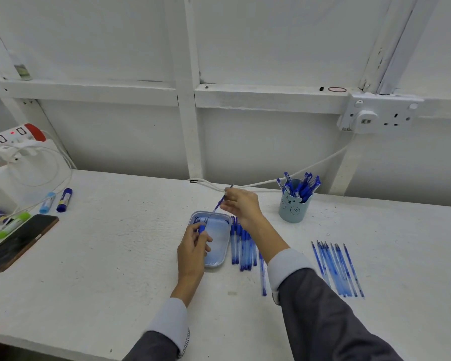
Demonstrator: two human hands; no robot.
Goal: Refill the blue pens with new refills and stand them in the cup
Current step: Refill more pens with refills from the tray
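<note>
My left hand [194,243] grips a blue pen barrel [201,227] over a pale blue tray [220,252]. My right hand [241,204] pinches a thin refill [220,203] that runs from the barrel's top up past its fingers. Several blue pens [242,246] lie in a row just right of the tray. Several loose refills [336,269] lie fanned out further right. A light blue cup [293,208] with a bear face stands at the back right, holding several blue pens.
A phone [20,242] lies at the left edge beside glue sticks [64,196] and a green marker [12,225]. A power strip [11,138] with cables sits back left. A white cable [258,183] runs along the wall to a wall socket [380,114].
</note>
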